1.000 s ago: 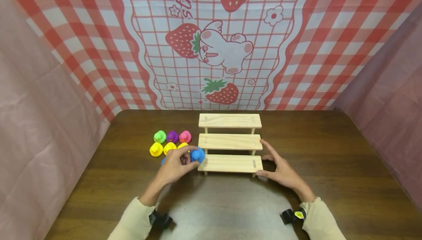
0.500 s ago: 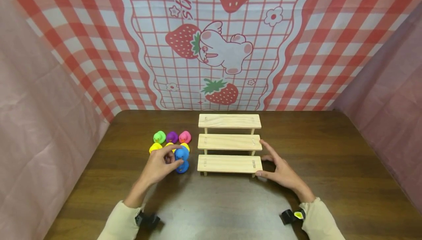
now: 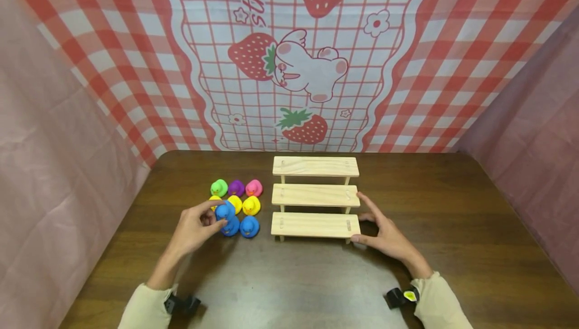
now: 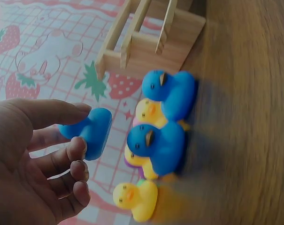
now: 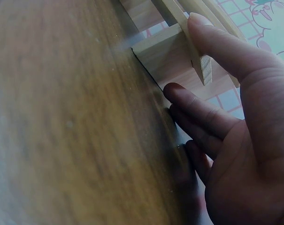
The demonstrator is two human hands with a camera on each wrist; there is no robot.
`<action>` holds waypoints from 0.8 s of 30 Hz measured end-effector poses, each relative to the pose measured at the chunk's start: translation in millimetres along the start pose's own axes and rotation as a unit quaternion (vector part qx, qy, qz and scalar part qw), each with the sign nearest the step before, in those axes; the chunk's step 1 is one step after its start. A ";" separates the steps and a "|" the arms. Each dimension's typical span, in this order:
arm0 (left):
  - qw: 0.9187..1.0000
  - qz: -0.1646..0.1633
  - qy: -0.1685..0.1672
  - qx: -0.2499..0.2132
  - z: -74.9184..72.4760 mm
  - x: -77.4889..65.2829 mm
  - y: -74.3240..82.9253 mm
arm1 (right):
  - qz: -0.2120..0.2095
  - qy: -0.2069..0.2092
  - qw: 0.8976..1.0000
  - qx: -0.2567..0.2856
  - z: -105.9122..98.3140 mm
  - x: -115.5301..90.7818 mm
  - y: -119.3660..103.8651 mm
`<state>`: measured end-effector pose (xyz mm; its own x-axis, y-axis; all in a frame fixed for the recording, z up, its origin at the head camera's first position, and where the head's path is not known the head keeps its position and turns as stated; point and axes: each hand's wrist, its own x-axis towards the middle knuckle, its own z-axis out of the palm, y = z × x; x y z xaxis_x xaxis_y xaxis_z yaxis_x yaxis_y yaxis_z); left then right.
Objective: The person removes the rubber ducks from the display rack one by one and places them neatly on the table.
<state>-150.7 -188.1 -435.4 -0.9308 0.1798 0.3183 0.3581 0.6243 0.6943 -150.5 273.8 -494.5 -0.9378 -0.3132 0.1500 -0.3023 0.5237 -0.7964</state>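
Note:
My left hand (image 3: pixel 192 228) pinches a blue rubber duck (image 3: pixel 224 210) between thumb and fingers, above the left side of the duck group. In the left wrist view the held duck (image 4: pixel 98 133) hangs clear of the others. Two more blue ducks stand on the table, one (image 3: pixel 231 228) partly behind the held duck and one (image 3: pixel 249 227) to its right. My right hand (image 3: pixel 386 236), fingers spread and extended, is at the right end of a three-step wooden stand (image 3: pixel 316 225). Its thumb lies at the front step's corner.
Behind the blue ducks sit a row of yellow ducks (image 3: pixel 251 206) and a back row with a green duck (image 3: pixel 219 188), a purple duck (image 3: pixel 236 188) and a pink duck (image 3: pixel 254 188). A strawberry-print cloth (image 3: pixel 298 83) hangs behind the brown table (image 3: pixel 429 193).
My left hand has carried the blue duck leftward from beside the stand's front step, past the other blue ducks. My right hand has stayed at the stand's right end.

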 end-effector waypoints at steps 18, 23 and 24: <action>0.999 -0.052 0.008 0.004 -9.1 -15.1 -26.0 | -0.004 0.001 1.000 -0.003 0.4 1.1 2.5; 0.998 -0.063 0.000 0.010 -9.0 -17.1 -32.6 | -0.007 0.001 1.000 0.003 0.1 1.2 2.4; 0.998 -0.068 -0.002 0.011 -9.0 -17.4 -33.8 | -0.007 0.001 1.000 0.003 -0.1 1.2 2.1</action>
<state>-145.9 -219.1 -458.6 -0.9709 0.0959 0.2194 0.2270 0.6604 0.7158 -152.3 274.5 -496.0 -0.9338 -0.3190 0.1620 -0.3140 0.5138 -0.7983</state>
